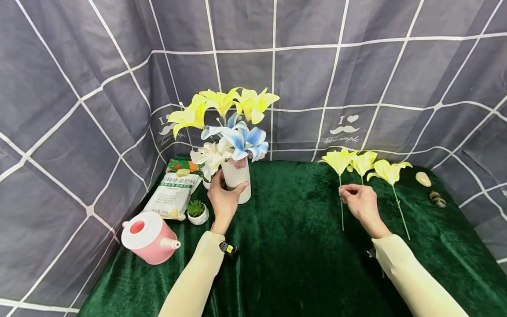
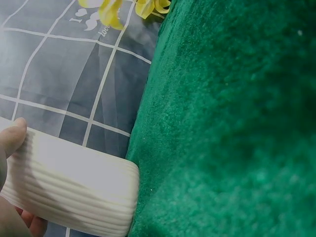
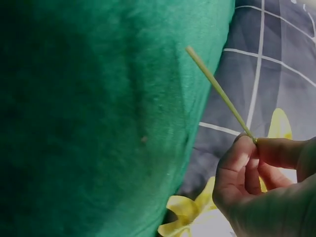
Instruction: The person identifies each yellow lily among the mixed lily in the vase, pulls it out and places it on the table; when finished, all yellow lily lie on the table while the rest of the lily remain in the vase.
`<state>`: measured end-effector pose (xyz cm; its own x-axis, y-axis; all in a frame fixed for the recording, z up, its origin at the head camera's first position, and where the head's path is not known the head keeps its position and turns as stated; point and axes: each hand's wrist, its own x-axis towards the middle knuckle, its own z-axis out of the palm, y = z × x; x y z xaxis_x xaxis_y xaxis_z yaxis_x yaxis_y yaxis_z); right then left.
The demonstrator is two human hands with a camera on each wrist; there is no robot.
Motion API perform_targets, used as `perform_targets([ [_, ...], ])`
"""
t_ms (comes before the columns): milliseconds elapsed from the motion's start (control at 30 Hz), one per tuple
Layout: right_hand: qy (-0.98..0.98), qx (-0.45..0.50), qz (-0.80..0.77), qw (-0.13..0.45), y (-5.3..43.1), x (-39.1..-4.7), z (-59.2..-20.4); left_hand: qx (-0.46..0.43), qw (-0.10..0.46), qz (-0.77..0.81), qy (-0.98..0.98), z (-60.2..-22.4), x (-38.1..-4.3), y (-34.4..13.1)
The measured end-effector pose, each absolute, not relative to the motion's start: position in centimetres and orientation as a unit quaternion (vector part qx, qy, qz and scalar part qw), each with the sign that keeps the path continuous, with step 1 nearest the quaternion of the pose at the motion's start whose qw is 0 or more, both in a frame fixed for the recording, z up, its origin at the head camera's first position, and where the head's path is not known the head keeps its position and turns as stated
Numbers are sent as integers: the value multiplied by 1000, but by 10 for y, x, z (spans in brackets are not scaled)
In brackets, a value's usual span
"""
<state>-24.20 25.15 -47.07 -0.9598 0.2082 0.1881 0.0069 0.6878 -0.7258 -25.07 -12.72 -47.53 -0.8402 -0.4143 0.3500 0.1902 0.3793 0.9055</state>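
Observation:
A white ribbed vase [image 1: 244,187] stands at centre left on the green cloth, filled with yellow lilies [image 1: 253,103], blue lilies [image 1: 247,143] and white flowers [image 1: 211,156]. My left hand [image 1: 222,198] grips its side, thumb at the right; the left wrist view has the vase's lower part [image 2: 84,182]. Over on the right, my right hand [image 1: 361,203] pinches the thin stem of a single yellow lily [image 1: 338,161]. The stem's bare end [image 3: 217,88] sticks out past the fingertips in the right wrist view. Two more yellow lilies [image 1: 363,163] [image 1: 388,171] are beside that hand.
At the left are a pink watering can [image 1: 152,242], a fertilizer bag [image 1: 172,198] and a small potted succulent [image 1: 197,212]. A pale stone [image 1: 423,178] and a dark striped stone [image 1: 437,199] lie far right. A grey checked curtain [image 1: 301,79] borders the cloth behind.

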Motion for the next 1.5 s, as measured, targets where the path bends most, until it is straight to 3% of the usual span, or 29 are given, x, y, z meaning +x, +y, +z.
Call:
perform_targets([
  [633,-888,-78,452,-16,263,-248,-482,70,273,-551,-785,-476,-251,-128],
  [1067,-894,-88,437,-55,263,-249,-482,63,282,-556,-780,-479,-252,-128],
  [1167,-908,-90,406,-45,261,-245,-478,59,286,-556,-778,-480,-252,-127],
  [1500,-934,-88,340,72,250,-217,-441,63,290,-551,-780,-479,-251,-127],
])
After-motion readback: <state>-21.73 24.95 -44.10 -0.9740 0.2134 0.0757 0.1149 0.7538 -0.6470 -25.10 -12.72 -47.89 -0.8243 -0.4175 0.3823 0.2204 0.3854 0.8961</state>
